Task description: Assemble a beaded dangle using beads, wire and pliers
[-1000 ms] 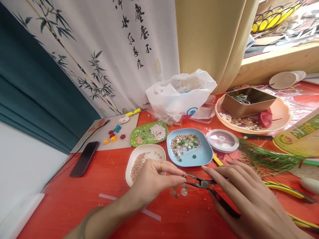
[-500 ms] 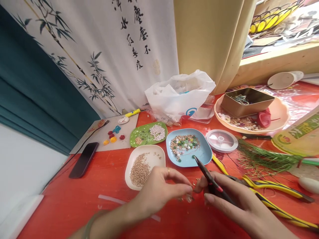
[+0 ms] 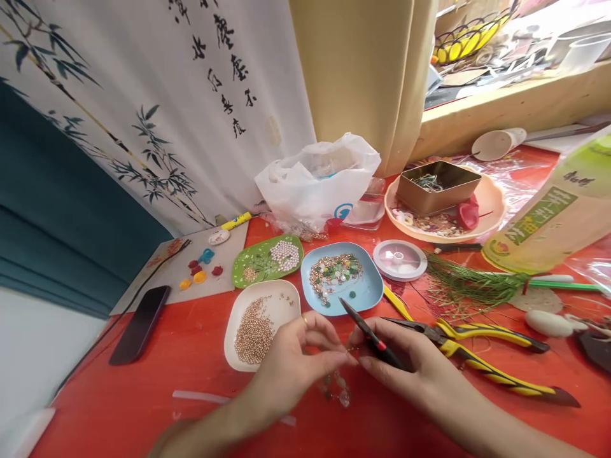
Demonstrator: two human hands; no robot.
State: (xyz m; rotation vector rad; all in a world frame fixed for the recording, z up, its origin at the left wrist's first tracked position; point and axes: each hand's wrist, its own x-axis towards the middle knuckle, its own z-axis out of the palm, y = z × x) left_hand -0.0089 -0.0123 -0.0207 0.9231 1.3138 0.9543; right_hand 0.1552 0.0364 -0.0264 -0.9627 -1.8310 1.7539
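Observation:
My left hand pinches a beaded strand, which hangs below the fingertips with green, clear and gold beads. My right hand is closed around black-handled pliers, their tips pointing up and left over the near rim of the blue plate. Its thumb and fingertips almost meet my left fingertips at a small gold piece. On the blue plate lie mixed green, white and gold beads. Left of it, a white plate holds many small gold beads.
A green plate of pearly beads stands behind. Yellow-handled pliers, green wire stems and a bottle lie or stand right. A phone rests left. Farther back are a white plastic bag and a peach bowl.
My hands have come closer together, and the beaded strand hangs more plainly in view. The pliers' tips have moved away from the green bead on the blue plate. The view has turned right.

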